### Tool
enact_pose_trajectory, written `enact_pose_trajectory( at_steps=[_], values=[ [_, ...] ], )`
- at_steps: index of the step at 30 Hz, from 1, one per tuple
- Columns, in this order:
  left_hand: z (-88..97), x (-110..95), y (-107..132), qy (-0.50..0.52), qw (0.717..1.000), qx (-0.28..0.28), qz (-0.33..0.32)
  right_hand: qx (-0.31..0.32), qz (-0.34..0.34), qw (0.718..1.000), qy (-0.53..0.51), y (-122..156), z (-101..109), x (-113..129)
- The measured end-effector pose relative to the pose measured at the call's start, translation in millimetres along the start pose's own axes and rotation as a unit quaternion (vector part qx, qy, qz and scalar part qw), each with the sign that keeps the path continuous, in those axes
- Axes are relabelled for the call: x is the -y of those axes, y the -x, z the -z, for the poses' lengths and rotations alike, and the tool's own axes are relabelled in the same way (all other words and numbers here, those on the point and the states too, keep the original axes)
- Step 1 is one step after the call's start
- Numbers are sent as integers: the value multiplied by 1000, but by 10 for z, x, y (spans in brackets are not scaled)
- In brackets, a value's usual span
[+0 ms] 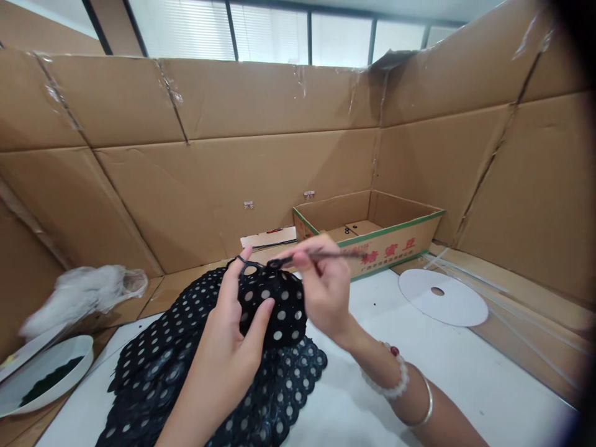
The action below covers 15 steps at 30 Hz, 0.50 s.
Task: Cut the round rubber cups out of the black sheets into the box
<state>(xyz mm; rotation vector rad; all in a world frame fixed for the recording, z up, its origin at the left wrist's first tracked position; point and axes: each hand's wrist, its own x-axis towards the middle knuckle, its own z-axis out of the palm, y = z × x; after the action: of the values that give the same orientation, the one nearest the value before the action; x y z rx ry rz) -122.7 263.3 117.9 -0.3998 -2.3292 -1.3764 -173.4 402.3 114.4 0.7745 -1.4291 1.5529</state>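
Dotted cloth (170,335) rises from the tabletop (349,397) to the left hand (233,338), which pinches it under the thumb, a dark strand (256,267) around the raised forefinger. Just right, a slim tool (345,254) lies sideways, left end at the cloth's top, pinched by the nearer right hand (328,292).

Bright light from windows (270,34); right edge dark.
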Motion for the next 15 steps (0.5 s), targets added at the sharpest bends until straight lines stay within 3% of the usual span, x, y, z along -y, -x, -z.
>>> enact_pose_trajectory(
  at_steps=[2, 3, 5, 7, 8, 11, 13, 15],
  values=[
    [-31, 53, -12, -2, 1000, 17, -6, -18, -104, 992, -74, -128, 98, -148],
    [-44, 86, -24, 8, 999, 33, -5, -33, -118, 989, -88, -196, 173, -248],
    [-56, 154, -58, 47, 997, 67, 18, -118, -90, 988, -40, -317, 377, -478],
    [-40, 204, -100, 87, 991, 87, 45, -239, -25, 964, 114, -403, 630, -725],
    [-21, 216, -119, 104, 989, 90, 57, -249, 5, 945, 212, -433, 759, -846],
    [50, 193, -153, 126, 985, 74, 91, -192, 24, 938, 288, -500, 1056, -1138],
    [90, 147, -158, 142, 983, 49, 103, -161, 31, 943, 291, -537, 1114, -1200],
    [118, 98, -158, 135, 987, 16, 89, -148, 39, 944, 292, -550, 1034, -1090]
  ],
)
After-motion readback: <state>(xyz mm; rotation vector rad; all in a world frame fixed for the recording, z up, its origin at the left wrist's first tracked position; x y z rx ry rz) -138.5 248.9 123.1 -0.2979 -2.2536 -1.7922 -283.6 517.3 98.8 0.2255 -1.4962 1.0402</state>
